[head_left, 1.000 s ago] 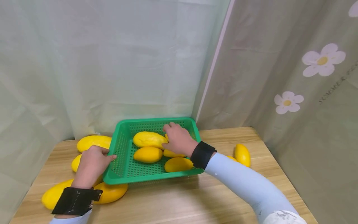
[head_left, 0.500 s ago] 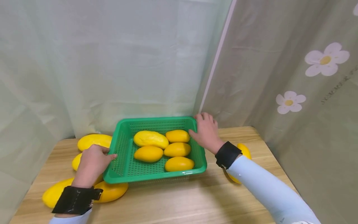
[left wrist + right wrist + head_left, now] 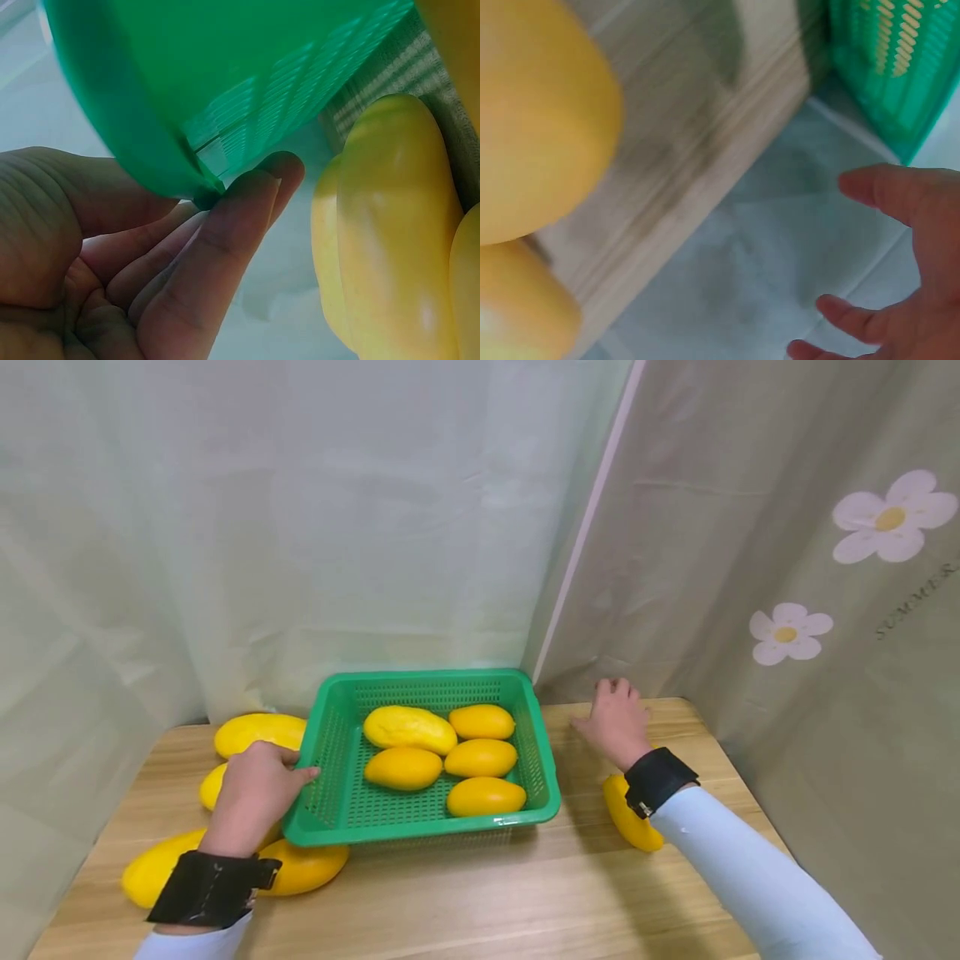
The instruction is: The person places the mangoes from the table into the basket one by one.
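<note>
My left hand point(image 3: 255, 785) pinches the left rim of a green plastic basket point(image 3: 420, 832); the left wrist view shows thumb and fingers on that basket's rim point(image 3: 112, 112). Several yellow mangoes lie inside, among them a larger, paler mango point(image 3: 410, 730) and a smaller front mango point(image 3: 486, 797). To the right of the basket, my right hand point(image 3: 618, 722) is over the table with fingers spread and nothing in them. Beneath its wrist lies a mango point(image 3: 632, 817), partly covered by the wristband. In the right wrist view, two mangoes point(image 3: 540, 120) appear close by, apart from the fingers.
Left of the basket, more mangoes lie on the wooden table point(image 3: 480, 902), including a back mango point(image 3: 258, 735) and a front mango point(image 3: 306, 867). Pale curtains point(image 3: 405, 527) hang behind the table's back edge, and a flower-printed curtain point(image 3: 705, 552) stands at the right.
My right hand has left the mangoes in the basket, passed over its right rim and moved right above the table. My left hand keeps its hold on the left rim.
</note>
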Motion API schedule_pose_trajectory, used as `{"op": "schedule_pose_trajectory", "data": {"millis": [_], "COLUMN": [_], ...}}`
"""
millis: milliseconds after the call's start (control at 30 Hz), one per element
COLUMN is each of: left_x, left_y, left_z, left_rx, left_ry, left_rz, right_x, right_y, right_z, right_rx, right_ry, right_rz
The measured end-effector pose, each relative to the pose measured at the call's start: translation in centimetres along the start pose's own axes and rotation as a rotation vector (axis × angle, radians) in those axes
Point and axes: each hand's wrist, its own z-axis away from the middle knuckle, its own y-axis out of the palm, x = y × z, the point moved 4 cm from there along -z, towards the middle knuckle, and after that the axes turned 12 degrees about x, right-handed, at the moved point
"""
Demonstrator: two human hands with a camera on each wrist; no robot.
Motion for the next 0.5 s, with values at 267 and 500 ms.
{"op": "schedule_pose_trajectory", "data": {"millis": [267, 500], "left_x": [0.0, 0.3], "left_y": [0.0, 0.0], "left_z": [-0.1, -0.1], "left_rx": [-0.002, 0.006], "left_ry": [0.006, -0.006], "left_rz": [0.007, 0.008], "right_x": [-3.0, -5.3], "right_y": [0.9, 1.3], "right_z": [0.2, 0.4], "right_rx": [0.140, 0.232], "right_ry": [0.155, 0.269], "right_rz": [0.049, 0.019]}}
